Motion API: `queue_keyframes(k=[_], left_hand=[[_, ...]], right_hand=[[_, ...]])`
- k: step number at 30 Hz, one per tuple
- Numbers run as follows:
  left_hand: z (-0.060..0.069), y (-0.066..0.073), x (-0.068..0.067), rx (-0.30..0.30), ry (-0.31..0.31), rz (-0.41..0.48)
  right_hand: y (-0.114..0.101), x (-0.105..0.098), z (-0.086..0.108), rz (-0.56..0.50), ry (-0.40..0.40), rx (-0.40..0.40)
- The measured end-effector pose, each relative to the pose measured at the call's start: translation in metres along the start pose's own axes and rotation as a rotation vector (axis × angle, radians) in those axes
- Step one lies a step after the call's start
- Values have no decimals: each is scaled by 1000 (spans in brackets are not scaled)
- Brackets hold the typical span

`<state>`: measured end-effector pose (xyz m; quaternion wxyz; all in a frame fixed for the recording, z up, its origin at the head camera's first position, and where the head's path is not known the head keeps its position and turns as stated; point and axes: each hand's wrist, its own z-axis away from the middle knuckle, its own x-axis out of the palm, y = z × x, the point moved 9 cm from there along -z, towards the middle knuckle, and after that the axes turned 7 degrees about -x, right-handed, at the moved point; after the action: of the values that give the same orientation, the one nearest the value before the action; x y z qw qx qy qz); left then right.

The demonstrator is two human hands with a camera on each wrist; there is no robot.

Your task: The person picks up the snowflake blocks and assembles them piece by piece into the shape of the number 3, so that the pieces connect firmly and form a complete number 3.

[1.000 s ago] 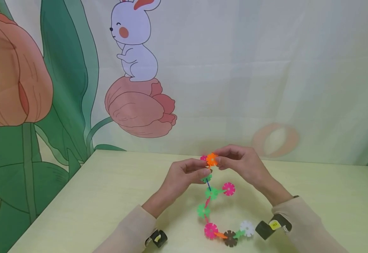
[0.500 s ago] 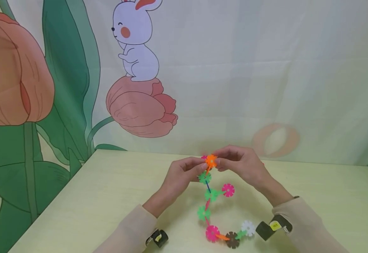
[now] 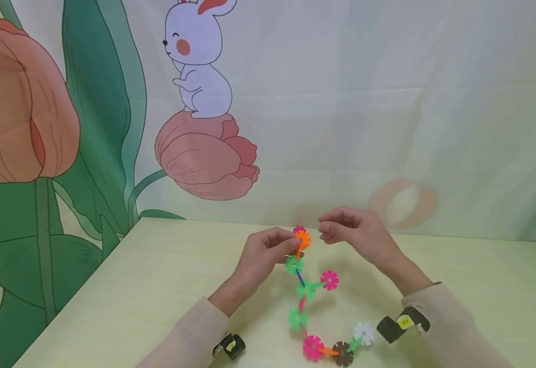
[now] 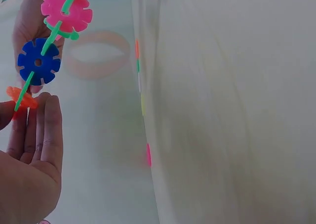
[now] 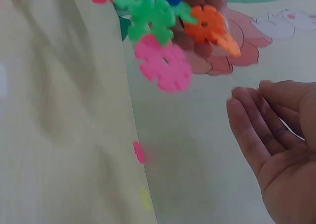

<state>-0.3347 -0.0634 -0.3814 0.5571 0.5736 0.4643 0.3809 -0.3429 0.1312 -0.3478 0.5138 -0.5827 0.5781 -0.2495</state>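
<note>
A linked chain of notched plastic discs hangs from my left hand (image 3: 261, 255), whose thumb and fingers pinch it near the orange disc (image 3: 302, 239). Below run green discs (image 3: 297, 318), a pink disc (image 3: 313, 348), a brown disc (image 3: 342, 353) and a white disc (image 3: 364, 334); another pink disc (image 3: 329, 280) branches right. In the left wrist view a blue disc (image 4: 39, 62) shows near the left hand (image 4: 32, 169). My right hand (image 3: 364, 235) is apart from the chain, to its right, its fingers bent and nothing between them, as the right wrist view of the hand (image 5: 281, 135) confirms.
A pale yellow table (image 3: 157, 286) lies under the hands, with a printed cloth (image 3: 318, 128) behind it. In the wrist views, small coloured pieces, among them a pink one (image 4: 148, 155) and a yellow one (image 5: 145, 198), show along an edge.
My right hand has let go of the orange disc and moved away to the right. The left hand still holds the chain, whose lower part has shifted slightly down and right.
</note>
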Motion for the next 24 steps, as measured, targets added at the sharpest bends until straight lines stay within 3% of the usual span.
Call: queue_keyframes(k=[5,10,17,24], left_hand=[[0,-1,-2,-4,6,11],[-1,-1,-4,-9,13,8],[-2,-3,-9,-39,48,10],[-4,-2,-11,-44,64,25]], right_hand=[[16,-15,-8,39,38,-9],[41,-18,-24,196,10,19],[68,3,-52,473,-101,-36],[84,21,-69,543,-103,-107]])
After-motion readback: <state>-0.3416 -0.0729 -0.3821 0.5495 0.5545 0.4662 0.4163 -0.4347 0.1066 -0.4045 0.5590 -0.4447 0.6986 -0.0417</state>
